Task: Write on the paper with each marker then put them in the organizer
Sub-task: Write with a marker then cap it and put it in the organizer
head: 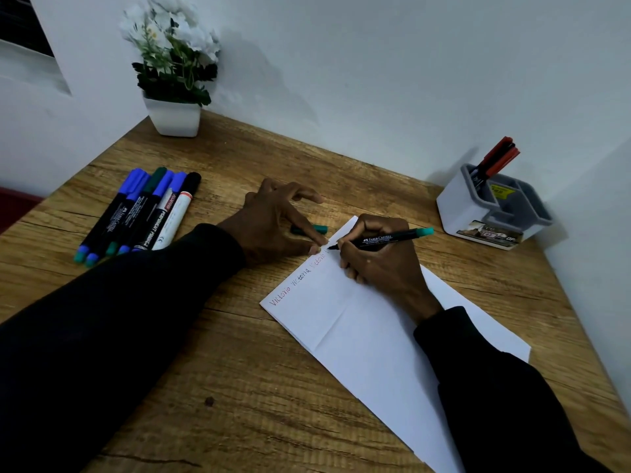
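Note:
A white sheet of paper (pixel 362 322) lies slanted on the wooden desk, with three words written along its upper left edge. My right hand (pixel 379 257) grips a black marker with a green end (pixel 392 238), its tip touching the paper near the top corner. My left hand (pixel 276 223) has its fingers spread, the fingertips pressing the paper's edge. A green cap (pixel 312 229) lies on the desk under those fingers. Several capped markers (pixel 140 213) lie in a row at the left. A grey and white organizer (pixel 491 209) at the right holds red and black markers (pixel 496 158).
A white pot of white flowers (pixel 176 117) stands at the far left corner of the desk (pixel 239 387). Walls close in behind and at the right. A dark red object (pixel 13 206) shows past the desk's left edge.

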